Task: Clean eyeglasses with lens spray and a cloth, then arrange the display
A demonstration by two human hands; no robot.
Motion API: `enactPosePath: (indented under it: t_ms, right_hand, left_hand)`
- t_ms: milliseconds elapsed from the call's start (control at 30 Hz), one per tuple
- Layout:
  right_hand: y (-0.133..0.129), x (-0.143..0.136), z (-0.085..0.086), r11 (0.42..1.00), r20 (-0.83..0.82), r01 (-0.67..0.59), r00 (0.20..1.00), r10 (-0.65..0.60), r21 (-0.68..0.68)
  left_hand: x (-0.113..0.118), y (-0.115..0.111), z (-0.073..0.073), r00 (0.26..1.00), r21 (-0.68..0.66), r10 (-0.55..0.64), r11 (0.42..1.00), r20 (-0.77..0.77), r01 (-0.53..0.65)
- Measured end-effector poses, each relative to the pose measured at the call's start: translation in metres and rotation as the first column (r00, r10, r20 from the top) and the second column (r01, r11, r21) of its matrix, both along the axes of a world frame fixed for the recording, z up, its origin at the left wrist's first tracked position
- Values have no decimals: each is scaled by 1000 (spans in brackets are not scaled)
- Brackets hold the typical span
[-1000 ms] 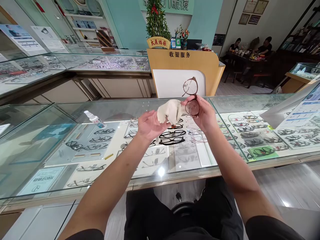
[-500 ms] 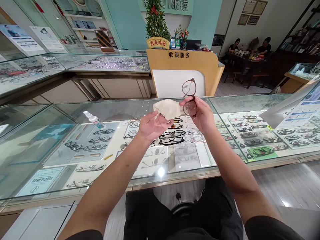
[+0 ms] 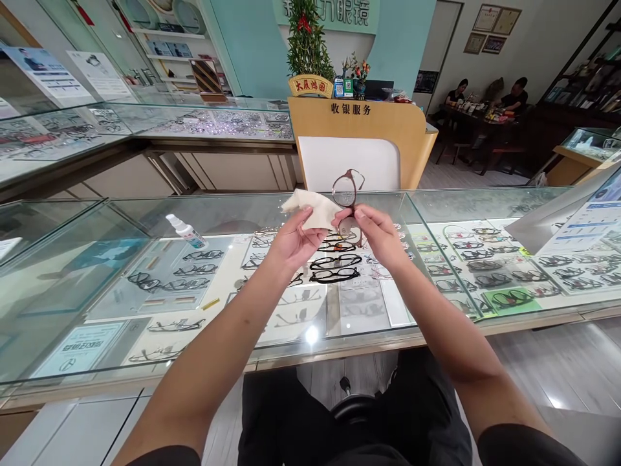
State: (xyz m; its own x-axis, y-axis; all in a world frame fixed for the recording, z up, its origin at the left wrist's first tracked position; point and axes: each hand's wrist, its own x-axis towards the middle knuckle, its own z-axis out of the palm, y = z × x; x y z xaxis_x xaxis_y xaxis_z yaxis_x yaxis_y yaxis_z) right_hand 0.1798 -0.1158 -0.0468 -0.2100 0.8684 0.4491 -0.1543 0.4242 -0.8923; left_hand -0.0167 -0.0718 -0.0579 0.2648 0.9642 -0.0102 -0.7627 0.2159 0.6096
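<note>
My right hand grips a pair of brown-rimmed eyeglasses near the bridge, one lens above the other, above the glass counter. A cream cleaning cloth is pinched in my left hand, thumb on top, and it reaches to the edge of the glasses. Whether the cloth touches the lower lens is hard to make out. Below my hands, several black eyeglass frames show at the glass display counter.
A white spray bottle stands on the counter to the left. At the right a folded paper sign stands on the glass. Beyond is a wooden cashier desk with a plant. Two people sit at a table far back right.
My right hand has brought the eyeglasses left and slightly down, closer to the cloth, and has turned them. The cloth in my left hand has shifted a little left and changed its fold.
</note>
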Motion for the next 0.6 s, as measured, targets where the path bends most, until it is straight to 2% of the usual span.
enactPosePath:
  t_ms: [100, 267, 433, 600]
  right_hand:
    - [-3, -4, 1, 999, 60, 14, 998, -15, 32]
    - [-5, -7, 2, 1000, 111, 16, 994, -15, -7]
    - [-5, -9, -3, 1000, 172, -3, 985, 6, -16]
    - [-7, -11, -4, 1000, 192, 2, 981, 0, -11]
  left_hand:
    - [-1, -1, 3, 998, 42, 42, 998, -56, -39]
    - [-9, 0, 5, 992, 120, 66, 991, -106, -53]
    - [-15, 7, 1, 987, 161, 139, 979, -84, -124]
    - [-13, 9, -4, 979, 252, 137, 963, -152, -95]
